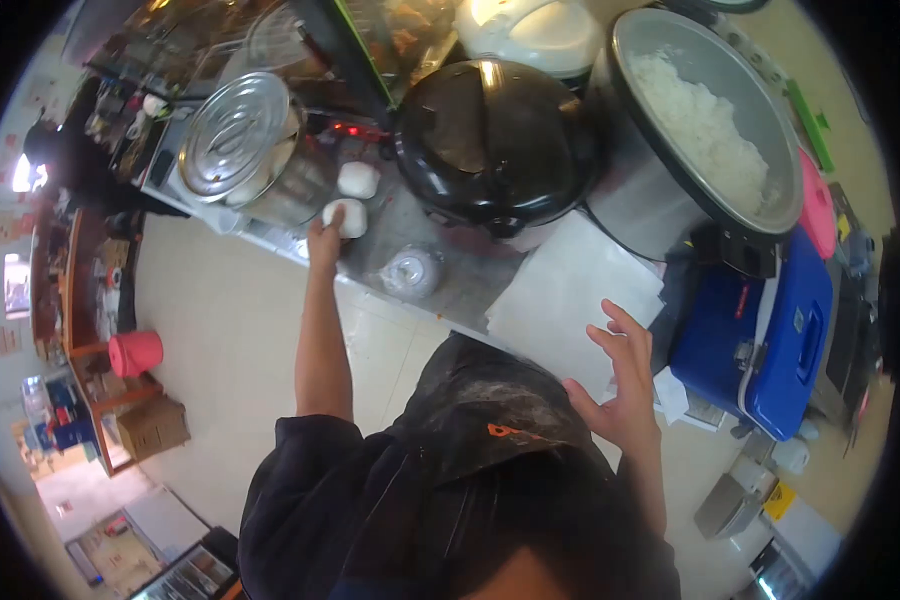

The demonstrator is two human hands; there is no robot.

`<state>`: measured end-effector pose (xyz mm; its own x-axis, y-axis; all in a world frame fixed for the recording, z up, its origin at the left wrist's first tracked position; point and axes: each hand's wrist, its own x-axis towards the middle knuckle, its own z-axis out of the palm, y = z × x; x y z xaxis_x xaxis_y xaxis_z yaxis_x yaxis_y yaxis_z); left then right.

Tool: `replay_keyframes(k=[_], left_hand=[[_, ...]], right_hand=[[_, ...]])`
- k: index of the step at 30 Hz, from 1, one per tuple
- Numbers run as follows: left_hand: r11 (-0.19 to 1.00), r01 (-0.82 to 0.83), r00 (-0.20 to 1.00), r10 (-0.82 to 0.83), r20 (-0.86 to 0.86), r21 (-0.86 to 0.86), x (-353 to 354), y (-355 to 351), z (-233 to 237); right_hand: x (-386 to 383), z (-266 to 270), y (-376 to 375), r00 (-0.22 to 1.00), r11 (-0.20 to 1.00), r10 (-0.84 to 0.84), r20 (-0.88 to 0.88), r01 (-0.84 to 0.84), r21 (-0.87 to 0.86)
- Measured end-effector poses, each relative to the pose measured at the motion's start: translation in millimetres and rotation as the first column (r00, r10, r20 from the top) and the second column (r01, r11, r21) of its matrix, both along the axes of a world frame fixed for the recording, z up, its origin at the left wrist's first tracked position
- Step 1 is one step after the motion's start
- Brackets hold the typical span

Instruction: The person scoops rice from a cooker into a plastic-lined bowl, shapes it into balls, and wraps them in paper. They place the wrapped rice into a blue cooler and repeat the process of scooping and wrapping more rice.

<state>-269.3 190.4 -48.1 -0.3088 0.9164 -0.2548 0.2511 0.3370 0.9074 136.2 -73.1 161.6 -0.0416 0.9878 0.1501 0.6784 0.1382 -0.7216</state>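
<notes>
My L hand (323, 238) is at contact stage, touching the nearer white block (350, 222) on the tabletop (385, 235), nr the steel pot (305, 185); can't tell if it's pinched. Lifting it'd need a grip on opp. sides. R hand (627, 375) is spread, w/ nothing held, by the white sheets (565, 285).
</notes>
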Motion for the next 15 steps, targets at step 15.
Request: replay_keyframes(k=[15], left_hand=[[0.895, 0.391, 0.857, -0.269, -0.44, 0.214, 60.8, -41.2, 60.5]], right_hand=[[235.0, 94.3, 178.0, 0.837, 0.969, -0.113, 0.535, 0.211, -0.126]])
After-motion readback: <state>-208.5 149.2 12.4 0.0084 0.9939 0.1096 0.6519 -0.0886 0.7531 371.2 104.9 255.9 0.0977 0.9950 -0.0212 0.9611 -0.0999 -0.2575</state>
